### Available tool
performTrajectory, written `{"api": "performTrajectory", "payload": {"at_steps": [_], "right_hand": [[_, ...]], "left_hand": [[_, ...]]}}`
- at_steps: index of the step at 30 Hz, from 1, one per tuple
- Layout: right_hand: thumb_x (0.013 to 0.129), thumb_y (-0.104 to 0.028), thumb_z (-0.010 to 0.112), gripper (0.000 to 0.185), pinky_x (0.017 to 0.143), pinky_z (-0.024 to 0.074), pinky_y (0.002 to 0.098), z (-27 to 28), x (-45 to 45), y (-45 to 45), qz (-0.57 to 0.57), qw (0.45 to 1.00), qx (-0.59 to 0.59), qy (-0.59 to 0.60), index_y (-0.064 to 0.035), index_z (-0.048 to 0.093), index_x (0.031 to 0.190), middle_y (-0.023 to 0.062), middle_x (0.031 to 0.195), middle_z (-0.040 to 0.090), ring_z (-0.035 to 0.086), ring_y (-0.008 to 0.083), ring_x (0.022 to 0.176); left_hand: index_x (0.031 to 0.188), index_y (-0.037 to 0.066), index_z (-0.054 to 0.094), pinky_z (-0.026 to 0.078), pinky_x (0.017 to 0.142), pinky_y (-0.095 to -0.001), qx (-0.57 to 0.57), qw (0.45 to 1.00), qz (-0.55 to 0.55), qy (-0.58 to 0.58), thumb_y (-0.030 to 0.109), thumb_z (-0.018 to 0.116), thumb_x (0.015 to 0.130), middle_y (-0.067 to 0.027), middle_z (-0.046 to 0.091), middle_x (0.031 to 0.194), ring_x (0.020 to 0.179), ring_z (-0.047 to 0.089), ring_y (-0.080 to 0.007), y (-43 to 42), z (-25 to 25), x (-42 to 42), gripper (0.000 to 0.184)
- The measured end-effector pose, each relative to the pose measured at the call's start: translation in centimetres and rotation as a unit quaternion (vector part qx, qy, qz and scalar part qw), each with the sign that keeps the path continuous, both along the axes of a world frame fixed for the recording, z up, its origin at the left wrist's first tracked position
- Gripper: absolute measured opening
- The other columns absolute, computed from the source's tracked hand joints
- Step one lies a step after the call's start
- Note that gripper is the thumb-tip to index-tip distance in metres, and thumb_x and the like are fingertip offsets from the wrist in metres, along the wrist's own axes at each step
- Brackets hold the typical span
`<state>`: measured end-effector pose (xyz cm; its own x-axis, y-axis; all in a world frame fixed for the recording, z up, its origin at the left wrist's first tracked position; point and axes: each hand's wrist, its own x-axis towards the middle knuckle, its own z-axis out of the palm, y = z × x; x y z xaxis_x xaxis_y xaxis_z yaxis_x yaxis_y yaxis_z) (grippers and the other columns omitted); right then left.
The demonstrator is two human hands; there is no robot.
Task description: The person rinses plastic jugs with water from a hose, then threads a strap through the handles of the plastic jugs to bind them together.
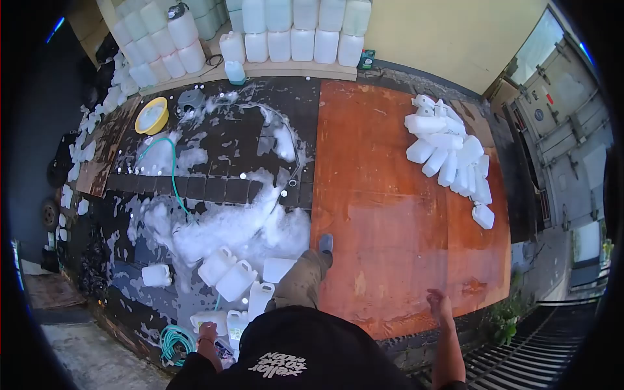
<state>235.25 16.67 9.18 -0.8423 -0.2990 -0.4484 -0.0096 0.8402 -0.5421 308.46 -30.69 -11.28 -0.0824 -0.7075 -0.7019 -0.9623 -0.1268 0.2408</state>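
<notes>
My left hand (207,331) hangs low at the left of my body, next to a white jerrycan (203,320) and a second white jerrycan (237,327). Its fingers are too small and partly hidden to read. Over the near edge of the wet orange-brown board (377,260) is my right hand (439,303), its fingers loosely apart with nothing in them. More white jerrycans (236,281) lie and stand in foam (227,231) ahead of my left side. One of my feet (325,243) rests at the board's left edge.
Many white jerrycans (279,47) stand stacked by the back wall, and a pile (455,146) lies on the board. A yellow basin (151,116), a green hose (173,169) and a coiled hose (175,344) are on the left. A metal grate (520,344) borders the right.
</notes>
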Motion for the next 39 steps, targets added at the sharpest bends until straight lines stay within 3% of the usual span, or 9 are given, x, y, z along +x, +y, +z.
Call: {"api": "performTrajectory", "payload": {"at_steps": [7, 9, 18, 29, 30, 33, 35, 37, 39], "right_hand": [[0.092, -0.005, 0.060, 0.022, 0.075, 0.0474, 0.0260, 8.0, -29.8, -24.1, 0.050, 0.975, -0.146, 0.160, 0.0023, 0.064, 0.112, 0.0022, 0.090, 0.064, 0.057, 0.0097, 0.082], [0.089, -0.007, 0.062, 0.023, 0.074, 0.0489, 0.0283, 2.6, -39.7, -27.2, 0.005, 0.983, -0.076, 0.167, 0.0009, 0.066, 0.110, 0.0067, 0.087, 0.065, 0.060, 0.0136, 0.081], [0.082, -0.019, 0.067, 0.030, 0.074, 0.0544, 0.0365, -14.8, -48.4, -40.8, 0.222, 0.964, 0.139, -0.034, -0.0014, 0.068, 0.106, 0.0158, 0.092, 0.071, 0.068, 0.0271, 0.083], [0.088, -0.023, 0.058, 0.024, 0.070, 0.0541, 0.0399, -21.4, -63.3, -98.4, 0.574, 0.802, 0.165, -0.012, -0.0021, 0.070, 0.091, 0.0162, 0.089, 0.071, 0.068, 0.0308, 0.081], [0.088, -0.023, 0.057, 0.025, 0.070, 0.0540, 0.0402, -22.2, -65.8, -103.9, 0.611, 0.772, 0.175, 0.021, -0.0021, 0.070, 0.090, 0.0162, 0.089, 0.071, 0.068, 0.0311, 0.081], [0.090, -0.025, 0.055, 0.028, 0.069, 0.0539, 0.0411, -25.3, -75.7, -122.8, 0.739, 0.578, 0.182, 0.293, -0.0023, 0.070, 0.086, 0.0163, 0.088, 0.071, 0.068, 0.0321, 0.080], [0.084, -0.021, 0.056, 0.027, 0.076, 0.0515, 0.0423, -16.2, -71.0, -143.0, 0.482, 0.863, 0.026, 0.147, 0.0001, 0.071, 0.090, 0.0199, 0.100, 0.070, 0.067, 0.0352, 0.090], [0.083, -0.007, 0.056, 0.026, 0.050, 0.0460, 0.0289, -13.5, -66.5, -159.5, 0.501, 0.832, -0.143, 0.189, -0.0033, 0.065, 0.107, 0.0074, 0.076, 0.062, 0.057, 0.0177, 0.058], [0.080, -0.010, 0.057, 0.034, 0.083, 0.0517, 0.0362, -6.4, -54.4, -171.5, 0.506, 0.842, -0.132, 0.133, -0.0011, 0.065, 0.112, 0.0137, 0.098, 0.069, 0.066, 0.0262, 0.090]], "left_hand": [[0.109, 0.016, 0.068, 0.051, 0.091, -0.0433, -0.004, 0.935, -0.315, -0.161, 0.029, 0.067, 0.085, -0.0097, 0.070, 0.106, 0.106, 0.065, -0.0299, -18.3, -8.8, -26.4, 0.027], [0.110, 0.007, 0.069, 0.052, 0.090, -0.0371, -0.015, 0.951, 0.277, 0.139, 0.028, 0.072, 0.083, -0.0155, 0.070, 0.107, 0.102, 0.066, -0.0285, -24.4, -11.0, -37.0, 0.035], [0.124, 0.012, 0.061, 0.054, 0.084, -0.0354, -0.096, 0.900, 0.148, 0.399, 0.024, 0.071, 0.087, -0.0074, 0.069, 0.110, 0.095, 0.067, -0.0228, -44.3, 18.2, -67.6, 0.040], [0.103, 0.003, 0.071, 0.055, 0.072, -0.0390, -0.091, 0.708, 0.700, -0.015, 0.021, 0.059, 0.086, -0.0153, 0.071, 0.087, 0.075, 0.070, -0.0282, -35.7, -2.2, -59.7, 0.027], [0.104, 0.004, 0.071, 0.055, 0.069, -0.0401, -0.116, 0.873, 0.462, -0.105, 0.020, 0.059, 0.088, -0.0145, 0.071, 0.087, 0.076, 0.071, -0.0270, -32.7, -3.7, -59.9, 0.025], [0.103, 0.004, 0.072, 0.052, 0.063, -0.0370, -0.031, 0.630, 0.775, 0.026, 0.021, 0.064, 0.089, -0.0086, 0.070, 0.084, 0.069, 0.066, -0.0223, -34.1, -1.3, -66.2, 0.023], [0.109, 0.005, 0.070, 0.053, 0.069, -0.0385, -0.018, 0.559, 0.827, 0.059, 0.025, 0.063, 0.088, -0.0105, 0.070, 0.091, 0.077, 0.067, -0.0241, -36.9, 0.3, -69.9, 0.030], [0.115, 0.005, 0.068, 0.054, 0.075, -0.0400, -0.003, 0.485, 0.870, 0.088, 0.029, 0.062, 0.087, -0.0123, 0.071, 0.097, 0.084, 0.068, -0.0260, -40.8, -0.4, -72.2, 0.038], [0.118, 0.004, 0.066, 0.054, 0.065, -0.0412, 0.030, 0.472, 0.873, 0.119, 0.030, 0.059, 0.089, -0.0107, 0.070, 0.093, 0.076, 0.066, -0.0243, -44.2, -2.6, -73.7, 0.039]]}}
